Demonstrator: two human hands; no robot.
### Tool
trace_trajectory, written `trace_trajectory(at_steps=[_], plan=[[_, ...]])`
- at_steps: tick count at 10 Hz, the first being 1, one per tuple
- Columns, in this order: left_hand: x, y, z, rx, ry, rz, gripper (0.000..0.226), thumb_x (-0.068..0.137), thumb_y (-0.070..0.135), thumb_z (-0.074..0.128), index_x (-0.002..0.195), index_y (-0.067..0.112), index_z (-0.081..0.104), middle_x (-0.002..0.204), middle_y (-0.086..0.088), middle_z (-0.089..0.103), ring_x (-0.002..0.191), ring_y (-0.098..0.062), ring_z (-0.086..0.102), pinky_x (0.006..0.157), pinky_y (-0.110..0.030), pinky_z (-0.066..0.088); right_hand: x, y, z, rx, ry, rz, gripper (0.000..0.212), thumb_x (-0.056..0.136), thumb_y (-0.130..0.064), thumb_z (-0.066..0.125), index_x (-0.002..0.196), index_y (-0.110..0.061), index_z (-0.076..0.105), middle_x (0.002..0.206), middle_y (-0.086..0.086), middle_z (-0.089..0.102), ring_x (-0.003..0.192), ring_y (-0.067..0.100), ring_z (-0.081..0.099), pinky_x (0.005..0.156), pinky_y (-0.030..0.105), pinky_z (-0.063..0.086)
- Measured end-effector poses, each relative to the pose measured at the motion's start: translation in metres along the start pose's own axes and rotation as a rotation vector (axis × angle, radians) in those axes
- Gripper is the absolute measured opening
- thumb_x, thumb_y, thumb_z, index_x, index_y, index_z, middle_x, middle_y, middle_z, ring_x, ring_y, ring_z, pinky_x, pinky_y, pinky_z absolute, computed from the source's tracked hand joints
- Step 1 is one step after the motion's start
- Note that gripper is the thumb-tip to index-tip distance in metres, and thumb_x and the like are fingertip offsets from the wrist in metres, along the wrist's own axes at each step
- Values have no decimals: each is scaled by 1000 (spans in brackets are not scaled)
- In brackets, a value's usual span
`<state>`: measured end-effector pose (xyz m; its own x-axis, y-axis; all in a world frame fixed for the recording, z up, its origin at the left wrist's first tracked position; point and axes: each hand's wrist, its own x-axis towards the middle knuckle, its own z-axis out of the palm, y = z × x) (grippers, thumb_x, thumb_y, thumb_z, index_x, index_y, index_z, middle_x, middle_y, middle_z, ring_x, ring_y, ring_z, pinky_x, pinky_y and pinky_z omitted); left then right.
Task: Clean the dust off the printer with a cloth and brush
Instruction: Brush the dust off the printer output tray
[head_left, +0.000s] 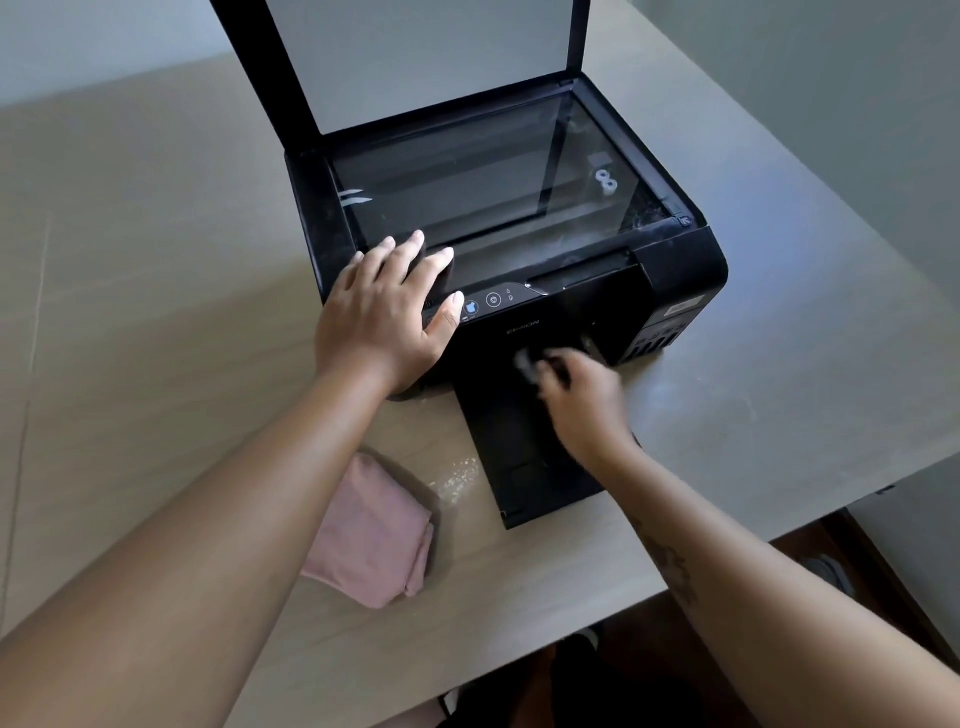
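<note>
A black printer (675, 260) stands on the table with its scanner lid (415, 52) raised and the glass (467, 171) bare. Dust lies grey along the glass's front edge. My left hand (384, 312) rests flat with straight fingers on the printer's front left corner, beside the control buttons. My right hand (582, 400) is motion-blurred at the printer's front face, above the pulled-out output tray (519, 467). Its fingers are curled round a small greyish thing, seemingly the brush (524, 358). A folded pink cloth (374, 530) lies on the table by my left forearm, untouched.
The beige table (156, 260) reaches far to the left of the printer. Its front edge (779, 535) runs diagonally close behind my right forearm, with dark floor below. Pale dust specks (457, 478) lie on the table between the cloth and the tray.
</note>
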<state>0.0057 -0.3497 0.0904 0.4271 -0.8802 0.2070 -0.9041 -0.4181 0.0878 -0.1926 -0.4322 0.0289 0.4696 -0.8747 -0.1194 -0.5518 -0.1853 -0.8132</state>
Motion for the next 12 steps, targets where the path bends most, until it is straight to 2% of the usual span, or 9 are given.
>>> trace_trajectory(at_steps=[1, 2, 3, 5, 7, 9, 10, 11, 12], plan=[[0, -1, 0, 8, -2, -4, 56, 91, 55, 32, 141, 32, 41, 152, -1, 37, 141, -25, 31, 115, -45, 23, 4, 11, -4, -276, 144, -17, 33, 94, -24, 51, 127, -20, 58, 108, 12, 69, 98, 33, 63, 75, 32, 47], [0, -1, 0, 7, -4, -3, 56, 90, 55, 32, 141, 32, 41, 152, -1, 38, 140, -26, 31, 115, -45, 24, -15, -1, 22, -340, -264, -373, 38, 91, -25, 55, 129, -26, 57, 106, 9, 70, 91, 30, 65, 69, 36, 52], [0, -1, 0, 7, -3, -5, 57, 90, 56, 31, 141, 32, 41, 152, -1, 38, 140, -26, 32, 115, -45, 24, -14, -2, 23, -126, -423, -375, 33, 89, -23, 60, 122, -24, 63, 107, 3, 71, 87, 19, 68, 75, 37, 56], [0, -1, -1, 5, -8, -8, 56, 90, 56, 29, 141, 33, 41, 152, 0, 37, 141, -25, 30, 116, -45, 23, 19, 27, -17, -308, 155, -4, 39, 93, -19, 51, 131, -24, 54, 112, 10, 67, 99, 32, 62, 78, 36, 51], [-1, 0, -2, 3, -7, -11, 57, 90, 55, 29, 140, 32, 41, 152, 0, 37, 141, -25, 31, 116, -45, 23, -24, 4, 17, -210, -404, -438, 37, 89, -20, 62, 125, -23, 61, 105, 5, 70, 87, 22, 66, 70, 32, 54], [0, -2, -1, 14, -4, -4, 57, 90, 56, 29, 141, 32, 41, 152, -1, 38, 141, -26, 31, 116, -45, 23, -1, 27, -22, 24, 100, 101, 25, 92, -20, 58, 115, -19, 65, 84, 2, 67, 69, 14, 61, 61, 20, 41], [1, -3, 0, 18, 0, -3, 57, 91, 56, 29, 141, 32, 41, 152, -1, 38, 140, -26, 31, 116, -45, 24, -10, 31, -26, -292, 126, -93, 32, 91, -18, 55, 122, -19, 61, 99, 13, 69, 87, 33, 63, 67, 29, 44], [1, 0, -1, 9, -6, -2, 57, 90, 56, 29, 141, 32, 41, 152, -1, 38, 140, -26, 31, 116, -45, 23, -39, 20, -6, -307, -254, -402, 33, 89, -27, 55, 120, -22, 63, 97, 9, 70, 82, 27, 66, 65, 35, 54], [1, 0, -1, 10, -13, -2, 58, 90, 56, 29, 141, 32, 41, 152, -2, 37, 141, -26, 31, 116, -45, 23, -43, 18, -5, -81, -421, -265, 24, 90, -21, 61, 113, -20, 67, 84, -4, 69, 65, 5, 61, 59, 23, 48]])
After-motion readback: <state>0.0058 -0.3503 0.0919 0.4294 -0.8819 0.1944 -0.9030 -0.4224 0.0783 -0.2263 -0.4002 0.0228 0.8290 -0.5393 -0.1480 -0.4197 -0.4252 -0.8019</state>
